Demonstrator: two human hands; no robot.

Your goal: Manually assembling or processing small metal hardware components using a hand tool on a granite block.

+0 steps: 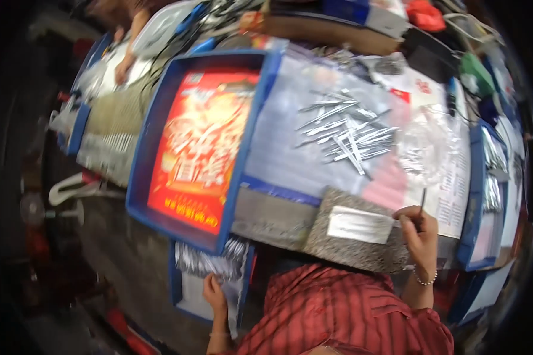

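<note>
Left hand (214, 294) resting open on small blue tray (183, 296) of silvery packets (210, 261) below counter's near edge. Right hand (418, 232) pinching thin dark rod (422, 202) beside speckled block (352, 234). Big blue tray (160, 118) holding red sheet (202, 148).

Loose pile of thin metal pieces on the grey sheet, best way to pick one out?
Take a piece at the edge of the pile of thin metal pieces, where free ends stick out over the grey sheet. They lie flat and crisscrossed, so probably pinch one protruding end from above and draw it out along its length. The right hand already holds a thin dark stick.
</note>
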